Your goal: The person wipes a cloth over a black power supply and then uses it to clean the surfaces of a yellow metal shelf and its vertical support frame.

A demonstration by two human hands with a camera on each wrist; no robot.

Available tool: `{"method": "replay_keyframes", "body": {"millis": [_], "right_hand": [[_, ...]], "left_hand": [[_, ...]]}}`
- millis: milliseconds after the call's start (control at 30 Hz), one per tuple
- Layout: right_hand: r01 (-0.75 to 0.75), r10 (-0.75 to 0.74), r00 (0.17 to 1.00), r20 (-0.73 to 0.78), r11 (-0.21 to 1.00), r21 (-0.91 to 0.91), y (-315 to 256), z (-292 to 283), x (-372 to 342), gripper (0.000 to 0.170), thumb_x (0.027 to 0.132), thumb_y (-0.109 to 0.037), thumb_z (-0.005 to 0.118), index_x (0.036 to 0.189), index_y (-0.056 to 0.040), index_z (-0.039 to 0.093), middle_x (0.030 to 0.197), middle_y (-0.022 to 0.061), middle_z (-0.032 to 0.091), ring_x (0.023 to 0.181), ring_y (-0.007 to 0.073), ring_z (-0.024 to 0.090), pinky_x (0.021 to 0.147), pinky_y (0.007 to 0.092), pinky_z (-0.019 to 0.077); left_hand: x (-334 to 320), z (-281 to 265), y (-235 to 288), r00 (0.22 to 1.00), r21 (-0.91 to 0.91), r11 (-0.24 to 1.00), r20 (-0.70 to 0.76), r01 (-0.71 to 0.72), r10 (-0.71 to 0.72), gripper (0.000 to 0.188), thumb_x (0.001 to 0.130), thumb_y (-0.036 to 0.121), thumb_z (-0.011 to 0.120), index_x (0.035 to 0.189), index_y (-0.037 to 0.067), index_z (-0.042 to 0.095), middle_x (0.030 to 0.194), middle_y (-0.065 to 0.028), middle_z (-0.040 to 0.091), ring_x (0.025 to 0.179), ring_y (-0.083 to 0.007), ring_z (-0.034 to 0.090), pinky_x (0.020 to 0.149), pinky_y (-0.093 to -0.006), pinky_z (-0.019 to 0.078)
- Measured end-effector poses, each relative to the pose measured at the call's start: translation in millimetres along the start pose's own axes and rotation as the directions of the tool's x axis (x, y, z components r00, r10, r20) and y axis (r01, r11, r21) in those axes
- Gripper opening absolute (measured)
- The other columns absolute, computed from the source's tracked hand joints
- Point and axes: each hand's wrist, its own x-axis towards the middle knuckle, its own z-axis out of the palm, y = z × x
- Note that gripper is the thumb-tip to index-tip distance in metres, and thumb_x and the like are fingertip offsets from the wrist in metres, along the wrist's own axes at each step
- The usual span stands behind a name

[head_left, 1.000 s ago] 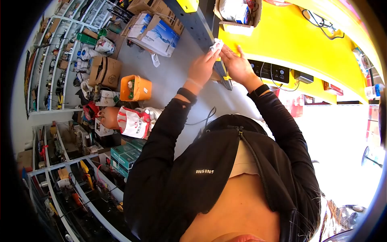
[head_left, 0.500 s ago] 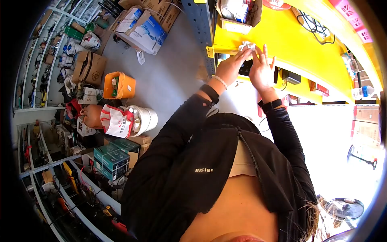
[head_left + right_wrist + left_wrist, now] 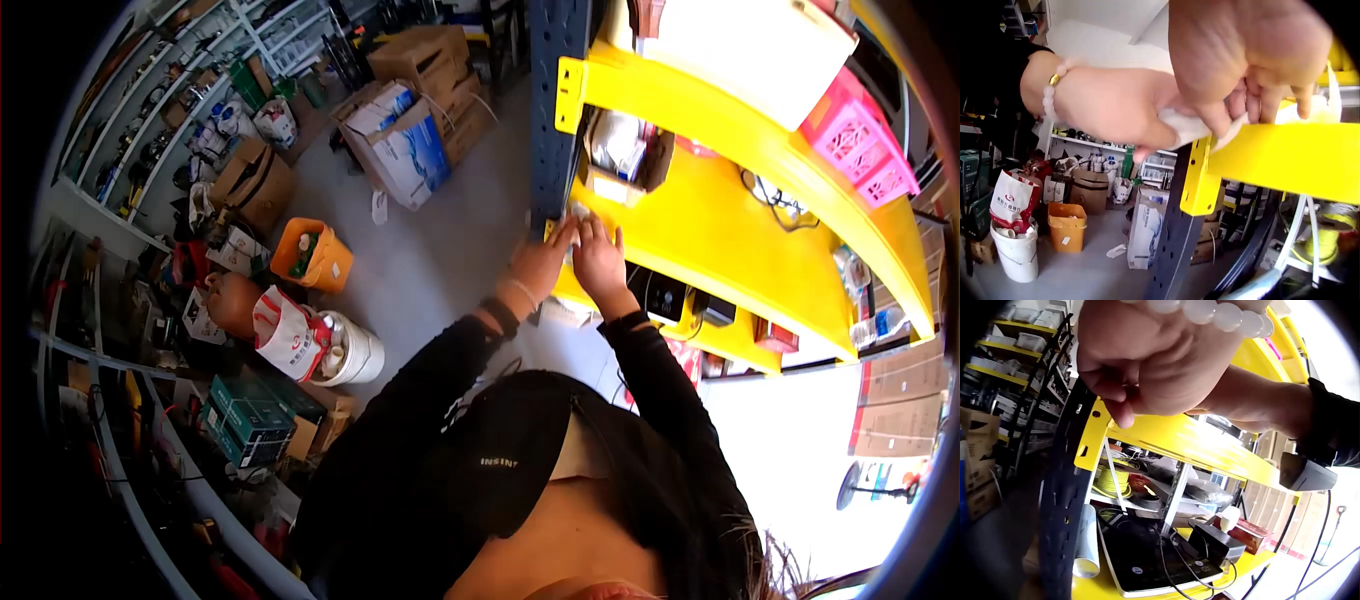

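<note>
A crumpled white tissue [image 3: 1182, 127] lies between my two hands at the corner of the yellow shelf [image 3: 700, 235]. My left hand [image 3: 538, 268], with a beaded bracelet, grips one side of the tissue with curled fingers. Close beside it, my right hand [image 3: 600, 265] has its thumb and bent fingers on the tissue's other side, at the shelf's edge. Just below the hands, a yellow bracket [image 3: 1200, 187] joins the shelf to the dark upright post [image 3: 1175, 231]. In the left wrist view the left palm hides the tissue.
An open carton [image 3: 620, 185] sits on the shelf beyond my hands, near a black cable [image 3: 775, 205]. On the level below are a black induction cooker [image 3: 1147, 559] and a dark box [image 3: 1216, 544]. An orange bin [image 3: 325, 262] and a white bucket [image 3: 358, 350] stand on the floor.
From the post, both hands moved right with the tissue to the shelf's front edge, then back left to the corner. The right fingers, spread half a second ago, are now bent at the tissue.
</note>
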Motion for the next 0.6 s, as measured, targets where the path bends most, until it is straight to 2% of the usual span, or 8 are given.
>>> {"method": "replay_keyframes", "body": {"millis": [100,133,233,300,367,400,467,600], "right_hand": [[-0.024,0.024,0.995,0.094,1.0,-0.001,-16,-39,-2,0.05,0.086,-0.022,0.061,0.132,-0.0051,0.049,0.141,0.0108,0.048,0.133,0.0293,0.043,0.108,0.0593,0.0306],[-0.001,-0.001,0.984,0.18,1.0,0.013,-20,-58,2,0.035,0.089,-0.023,0.054,0.12,-0.0057,0.059,0.126,0.0129,0.059,0.117,0.0331,0.056,0.104,0.0609,0.0335],[0.335,-0.152,0.92,-0.361,0.783,0.525,-58,-170,1,0.017,0.077,0.002,0.054,0.088,-0.0049,0.065,0.088,0.0111,0.065,0.077,0.0349,0.064,0.072,0.0449,0.0525],[0.627,-0.26,0.695,-0.67,0.675,0.388,-79,-263,-27,0.018,0.069,0.009,0.053,0.08,-0.001,0.062,0.078,0.0131,0.06,0.067,0.0319,0.06,0.06,0.0378,0.0488],[0.756,-0.117,0.488,-0.865,0.551,0.352,-98,-315,-60,0.016,0.071,0.01,0.058,0.075,-0.0056,0.059,0.069,0.0058,0.055,0.06,0.0236,0.054,0.055,0.0301,0.0397],[0.776,-0.124,0.458,-0.88,0.54,0.327,-100,-330,-72,0.004,0.08,-0.012,0.06,0.077,-0.0119,0.057,0.07,0.0019,0.049,0.063,0.0196,0.048,0.058,0.0306,0.0327],[0.836,-0.128,0.365,-0.922,0.48,0.265,-97,-346,-81,0.021,0.089,-0.039,0.063,0.08,-0.0213,0.056,0.07,-0.0032,0.04,0.066,0.0149,0.04,0.061,0.031,0.0233],[0.911,-0.439,0.393,-0.808,0.31,0.274,-94,-381,-85,0.022,0.09,-0.034,0.062,0.082,-0.0142,0.059,0.081,0.0028,0.044,0.07,0.0194,0.046,0.045,0.0266,0.0304]], "left_hand": [[1,2,5,1.0,-0.109,0.994,0.016,0.026,-0.024,0.051,0.096,0.013,0.039,0.147,0.012,0.033,0.149,-0.0079,0.041,0.069,-0.0286,0.069,0.087,-0.0465,0.048],[1,8,2,1.0,-0.164,0.986,0.003,0.018,-0.018,0.051,0.096,0.013,0.039,0.147,0.012,0.032,0.149,-0.0082,0.042,0.069,-0.0282,0.069,0.088,-0.0471,0.0475],[4,20,-6,1.0,-0.072,0.997,0.02,-0.005,0.007,0.051,0.096,0.011,0.038,0.146,0.01,0.032,0.147,-0.0107,0.044,0.069,-0.0282,0.069,0.088,-0.046,0.0478],[4,29,-10,0.999,0.005,0.999,0.009,-0.036,0.036,0.051,0.095,0.009,0.038,0.146,0.009,0.032,0.145,-0.0126,0.046,0.07,-0.0284,0.069,0.088,-0.0449,0.0481],[-1,2,3,0.998,-0.092,0.995,-0.045,-0.037,0.033,0.051,0.094,0.007,0.038,0.145,0.008,0.033,0.144,-0.0134,0.047,0.071,-0.0283,0.069,0.088,-0.045,0.0481],[1,6,0,0.997,-0.155,0.985,-0.04,-0.075,0.069,0.065,0.086,-0.009,0.047,0.146,0.007,0.028,0.152,-0.0158,0.035,0.096,-0.0373,0.064,0.076,-0.0381,0.0544],[1,0,4,0.999,-0.156,0.987,-0.011,-0.044,0.043,0.066,0.085,-0.01,0.047,0.147,0.007,0.028,0.152,-0.016,0.035,0.097,-0.0376,0.064,0.076,-0.0385,0.0546],[1,17,0,0.996,-0.178,0.982,-0.073,-0.061,0.049,0.068,0.085,-0.01,0.048,0.147,0.007,0.027,0.152,-0.0169,0.033,0.096,-0.0383,0.064,0.074,-0.0391,0.0547]]}}
